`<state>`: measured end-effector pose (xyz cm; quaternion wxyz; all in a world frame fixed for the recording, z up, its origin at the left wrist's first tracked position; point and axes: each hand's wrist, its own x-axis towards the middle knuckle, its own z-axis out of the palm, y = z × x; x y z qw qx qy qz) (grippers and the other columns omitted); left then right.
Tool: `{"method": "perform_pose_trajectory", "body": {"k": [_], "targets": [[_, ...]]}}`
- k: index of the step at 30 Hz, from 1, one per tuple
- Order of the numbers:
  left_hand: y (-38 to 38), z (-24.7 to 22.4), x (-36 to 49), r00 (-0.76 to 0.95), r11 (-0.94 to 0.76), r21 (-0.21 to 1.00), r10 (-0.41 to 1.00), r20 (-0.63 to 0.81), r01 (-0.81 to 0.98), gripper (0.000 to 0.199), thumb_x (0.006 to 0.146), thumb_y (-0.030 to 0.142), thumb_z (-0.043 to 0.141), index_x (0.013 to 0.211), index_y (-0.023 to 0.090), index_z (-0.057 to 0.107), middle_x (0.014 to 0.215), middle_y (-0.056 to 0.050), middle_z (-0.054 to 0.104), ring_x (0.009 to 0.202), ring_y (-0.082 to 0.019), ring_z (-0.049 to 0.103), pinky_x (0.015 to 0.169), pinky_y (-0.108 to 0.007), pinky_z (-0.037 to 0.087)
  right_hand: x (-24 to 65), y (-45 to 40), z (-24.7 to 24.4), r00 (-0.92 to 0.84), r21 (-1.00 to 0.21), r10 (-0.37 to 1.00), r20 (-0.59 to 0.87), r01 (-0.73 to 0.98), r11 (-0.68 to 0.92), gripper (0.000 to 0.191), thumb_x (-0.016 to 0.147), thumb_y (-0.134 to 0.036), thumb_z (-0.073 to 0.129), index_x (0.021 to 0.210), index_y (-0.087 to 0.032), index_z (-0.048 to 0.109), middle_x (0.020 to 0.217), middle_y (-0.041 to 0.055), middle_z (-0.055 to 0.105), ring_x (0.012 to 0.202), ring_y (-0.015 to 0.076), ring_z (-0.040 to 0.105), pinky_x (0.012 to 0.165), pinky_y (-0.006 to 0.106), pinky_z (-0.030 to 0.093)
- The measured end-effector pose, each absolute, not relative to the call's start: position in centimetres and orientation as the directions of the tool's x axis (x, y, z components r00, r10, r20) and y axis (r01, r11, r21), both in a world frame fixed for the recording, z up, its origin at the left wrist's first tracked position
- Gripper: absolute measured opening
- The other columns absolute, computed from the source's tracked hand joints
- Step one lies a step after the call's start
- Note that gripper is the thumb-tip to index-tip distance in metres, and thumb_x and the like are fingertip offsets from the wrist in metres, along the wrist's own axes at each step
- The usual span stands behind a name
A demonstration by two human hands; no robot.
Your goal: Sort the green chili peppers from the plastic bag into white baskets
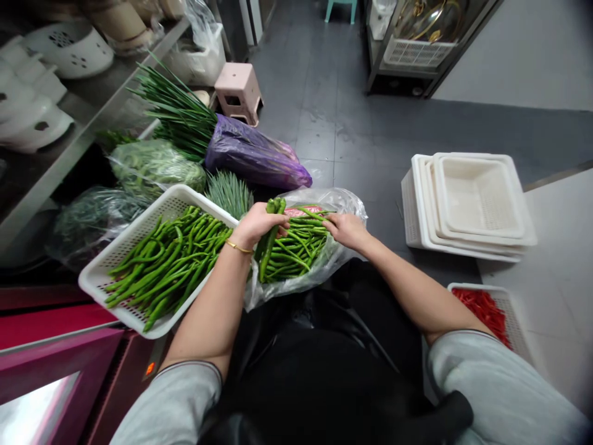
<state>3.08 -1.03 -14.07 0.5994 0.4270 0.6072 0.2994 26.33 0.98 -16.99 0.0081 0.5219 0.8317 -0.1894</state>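
My left hand (260,224) is closed around a small bunch of long green chili peppers (267,247), held over the left side of an open clear plastic bag (345,199). More green peppers (296,250) lie loose inside that bag. At its right side, my right hand (345,230) pinches a single green pepper (311,214) near one end. Left of my left hand stands a white perforated basket (95,285) with a heap of green peppers (171,256) in it. A patch of red print shows in the bag between my hands.
Behind the bag lie leafy greens (178,114) in a purple bag (254,151). Stacked white baskets (482,198) stand on the right, near a basket of red peppers (484,312). A pink stool (238,93) and a metal shelf (92,133) are at left.
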Motion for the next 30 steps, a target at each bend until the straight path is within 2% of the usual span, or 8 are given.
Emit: {"method": "perform_pose_trajectory", "body": {"k": [4, 8, 14, 18, 20, 23, 26, 30], "targets": [[-1.7, -16.5, 3.7, 0.02, 0.584, 0.8, 0.809, -0.587, -0.136, 0.028, 0.062, 0.022, 0.074, 0.084, 0.011, 0.061, 0.066, -0.006, 0.068, 0.057, -0.017, 0.066, 0.047, -0.022, 0.048, 23.7, -4.3, -16.8, -0.474, -0.441, 0.865, -0.164, 0.82, 0.365, 0.039, 0.1, -0.039, 0.038, 0.101, -0.016, 0.069, 0.096, 0.0111, 0.073, 0.086, 0.0198, 0.068, 0.076, 0.027, 0.046], [-2.5, -17.2, 3.2, 0.054, 0.5, 0.821, 0.861, -0.506, -0.276, 0.033, 0.058, 0.026, 0.079, 0.082, 0.01, 0.063, 0.063, -0.004, 0.067, 0.051, -0.013, 0.06, 0.047, -0.022, 0.048, 22.3, -5.6, -17.4, -0.657, -0.646, 0.705, -0.267, 0.665, 0.375, 0.031, 0.095, -0.043, 0.05, 0.099, -0.016, 0.066, 0.091, 0.0086, 0.072, 0.082, 0.0186, 0.067, 0.074, 0.028, 0.048], [-4.3, -14.9, 2.4, 0.368, 0.493, 0.867, 0.822, -0.435, -0.077, 0.033, 0.059, 0.029, 0.081, 0.084, 0.012, 0.068, 0.06, -0.003, 0.066, 0.048, -0.014, 0.058, 0.047, -0.025, 0.049, 22.8, 0.1, -17.5, -0.626, -0.875, 0.613, -0.482, 0.375, -0.306, 0.06, 0.096, -0.066, 0.021, 0.076, -0.019, 0.052, 0.044, -0.0074, 0.037, 0.037, 0.0088, 0.037, 0.044, 0.023, 0.04], [-4.9, -14.9, 3.5, 0.424, 0.489, 0.871, 0.797, -0.429, -0.038, 0.03, 0.058, 0.028, 0.081, 0.08, 0.012, 0.068, 0.062, -0.004, 0.066, 0.052, -0.016, 0.061, 0.052, -0.027, 0.051, 21.6, 0.7, -17.5, -0.673, -0.92, 0.676, -0.301, 0.392, -0.02, 0.059, 0.098, -0.059, 0.026, 0.064, -0.018, 0.05, 0.047, -0.003, 0.043, 0.042, 0.0088, 0.039, 0.047, 0.023, 0.039], [-5.2, -15.2, 3.8, 0.44, 0.527, 0.85, 0.77, -0.462, -0.03, 0.029, 0.061, 0.029, 0.08, 0.081, 0.012, 0.068, 0.062, -0.005, 0.065, 0.051, -0.016, 0.061, 0.051, -0.028, 0.051, 21.6, 0.7, -17.7, -0.593, -0.791, 0.79, -0.155, 0.553, 0.26, 0.056, 0.099, -0.053, 0.028, 0.068, -0.015, 0.057, 0.061, 0.0039, 0.058, 0.056, 0.0128, 0.053, 0.056, 0.024, 0.042], [-5.3, -15.3, 3.7, 0.452, 0.556, 0.831, 0.744, -0.492, -0.009, 0.024, 0.062, 0.028, 0.078, 0.078, 0.012, 0.068, 0.062, -0.006, 0.066, 0.052, -0.017, 0.061, 0.051, -0.029, 0.051, 22.8, 1.7, -19.1, -0.485, -0.383, 0.872, -0.071, 0.82, 0.425, 0.048, 0.1, -0.046, 0.032, 0.093, -0.013, 0.066, 0.095, 0.0137, 0.07, 0.087, 0.021, 0.064, 0.072, 0.027, 0.045], [-4.7, -15.0, 3.1, 0.375, 0.481, 0.876, 0.805, -0.46, 0.041, 0.017, 0.062, 0.026, 0.074, 0.067, 0.012, 0.065, 0.061, -0.006, 0.065, 0.053, -0.016, 0.061, 0.051, -0.028, 0.051, 24.1, 4.1, -21.3, -0.437, -0.094, 0.844, -0.312, 0.898, 0.43, 0.038, 0.097, -0.038, 0.043, 0.115, -0.011, 0.063, 0.118, 0.0193, 0.065, 0.1, 0.025, 0.064, 0.077, 0.029, 0.046], [-3.1, -15.0, 3.5, 0.186, 0.315, 0.908, 0.909, -0.372, 0.274, 0.014, 0.059, 0.021, 0.068, 0.07, 0.014, 0.064, 0.061, -0.003, 0.063, 0.058, -0.019, 0.062, 0.059, -0.032, 0.053, 24.3, 6.4, -22.4, -0.452, -0.014, 0.767, -0.455, 0.865, 0.501, 0.028, 0.09, -0.025, 0.053, 0.107, -0.009, 0.069, 0.112, 0.0199, 0.069, 0.102, 0.027, 0.064, 0.081, 0.03, 0.045]]}}
